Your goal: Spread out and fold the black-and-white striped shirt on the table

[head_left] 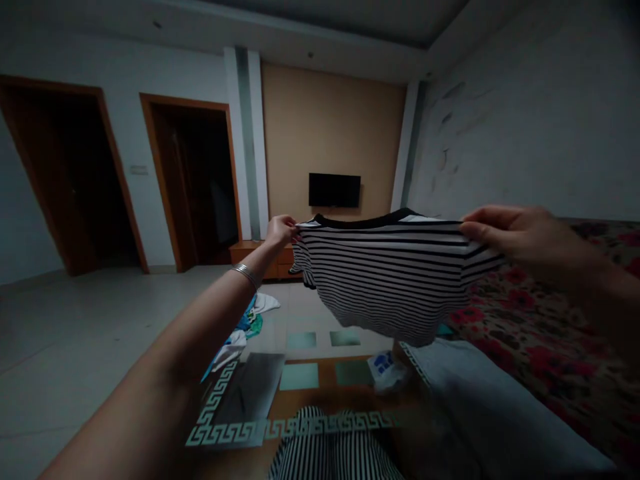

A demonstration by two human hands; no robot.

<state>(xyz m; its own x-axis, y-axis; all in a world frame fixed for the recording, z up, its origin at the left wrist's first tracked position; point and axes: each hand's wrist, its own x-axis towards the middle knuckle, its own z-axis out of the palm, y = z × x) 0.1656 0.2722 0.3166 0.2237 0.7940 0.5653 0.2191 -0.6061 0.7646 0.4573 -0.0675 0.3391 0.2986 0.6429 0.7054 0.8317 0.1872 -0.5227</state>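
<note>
Head view only: at glass coffee table's near edge, facing forward-down past close striped T-shirt toward distant wall-mounted television.

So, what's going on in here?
Someone is holding up a black-and-white striped short-sleeved shirt, the left hand pinching one shoulder and the right hand the other. It hangs spread out, black neckline uppermost. Nearer the person is a glass-topped table with a pale Greek-key border; a crumpled blue, green and white cloth pile lies off to the left.
</note>
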